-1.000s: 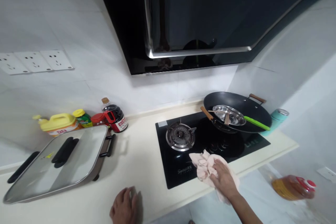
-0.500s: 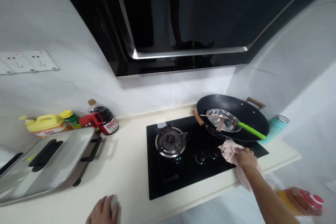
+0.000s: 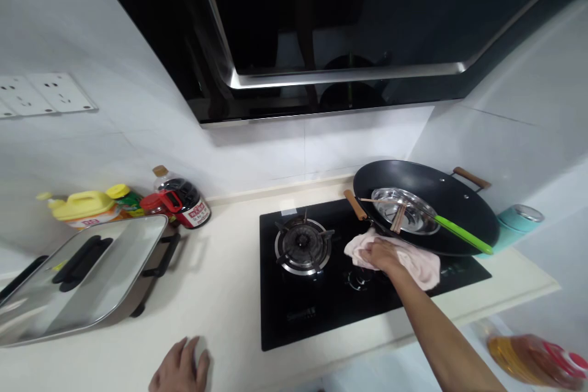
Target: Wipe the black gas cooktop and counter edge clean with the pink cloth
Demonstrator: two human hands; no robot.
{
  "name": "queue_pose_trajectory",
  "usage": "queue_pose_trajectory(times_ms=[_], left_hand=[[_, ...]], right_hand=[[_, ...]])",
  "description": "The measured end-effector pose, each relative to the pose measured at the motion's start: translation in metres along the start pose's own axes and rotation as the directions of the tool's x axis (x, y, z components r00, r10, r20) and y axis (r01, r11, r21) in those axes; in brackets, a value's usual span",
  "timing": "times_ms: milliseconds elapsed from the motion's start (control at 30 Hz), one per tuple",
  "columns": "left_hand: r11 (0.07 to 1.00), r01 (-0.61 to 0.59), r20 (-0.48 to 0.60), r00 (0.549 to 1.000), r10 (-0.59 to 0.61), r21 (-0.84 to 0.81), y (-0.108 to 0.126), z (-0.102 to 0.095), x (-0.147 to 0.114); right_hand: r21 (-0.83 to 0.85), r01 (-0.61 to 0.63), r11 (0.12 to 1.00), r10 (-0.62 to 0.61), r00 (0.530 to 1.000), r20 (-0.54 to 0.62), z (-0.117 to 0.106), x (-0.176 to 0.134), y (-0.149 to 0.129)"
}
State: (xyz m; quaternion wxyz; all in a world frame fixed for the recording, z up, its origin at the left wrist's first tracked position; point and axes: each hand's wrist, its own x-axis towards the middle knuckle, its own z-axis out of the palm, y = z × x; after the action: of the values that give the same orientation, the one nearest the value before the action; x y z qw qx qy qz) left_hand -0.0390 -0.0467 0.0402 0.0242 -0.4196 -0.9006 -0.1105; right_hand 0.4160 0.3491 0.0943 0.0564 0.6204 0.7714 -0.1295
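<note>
your right hand (image 3: 380, 253) grips that pink cloth (image 3: 420, 263) bunched up, prob for pressure, left hand (image 3: 179, 369) loose and empty near left, maybe bracing

Right of centre, the cloth (image 3: 420, 263) looks soft and wrinkled; lower centre, the cooktop (image 3: 294, 297) is smooth and glossy. At right, the wok (image 3: 454, 201) looks satin-smooth, its handles (image 3: 356, 205) wooden, the bowl (image 3: 418, 220) shiny metal. At top, the hood (image 3: 358, 12) is mirror-glossy.

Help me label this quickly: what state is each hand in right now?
Left hand: open, resting on the counter, holding nothing visible.
Right hand: closed on the pink cloth, over the black cooktop.
</note>
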Motion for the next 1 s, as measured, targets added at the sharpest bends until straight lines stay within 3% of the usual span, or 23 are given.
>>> queue_pose_trajectory(times_ms=[200,500,700,833,933,1000], left_hand=[[1.0,-0.021,-0.016,1.0,0.021,0.015,-0.003,0.004,-0.002],[0.999,-0.037,-0.026,0.999,0.038,0.012,-0.003,0.004,-0.002],[0.999,-0.042,-0.026,0.999,0.043,0.025,-0.003,0.004,-0.005],[0.998,-0.047,-0.019,0.999,0.048,0.044,-0.002,0.003,-0.007],[0.998,-0.047,-0.018,0.999,0.048,0.049,0.0,0.001,-0.009],[0.997,-0.052,-0.02,0.998,0.053,0.051,0.001,0.0,-0.011]], right_hand=[[-0.064,0.256,0.965,-0.256,0.967,-0.002,0.013,-0.027,-0.062],[-0.04,0.465,0.884,-0.467,0.882,-0.066,0.033,-0.089,-0.12],[0.107,0.526,0.844,-0.51,0.848,-0.143,0.074,-0.159,-0.136],[0.259,0.566,0.783,-0.512,0.822,-0.249,0.077,-0.168,-0.121],[0.206,0.451,0.868,-0.373,0.868,-0.327,0.068,-0.143,-0.107],[0.153,0.286,0.946,-0.239,0.933,-0.267,0.07,-0.127,-0.105]])
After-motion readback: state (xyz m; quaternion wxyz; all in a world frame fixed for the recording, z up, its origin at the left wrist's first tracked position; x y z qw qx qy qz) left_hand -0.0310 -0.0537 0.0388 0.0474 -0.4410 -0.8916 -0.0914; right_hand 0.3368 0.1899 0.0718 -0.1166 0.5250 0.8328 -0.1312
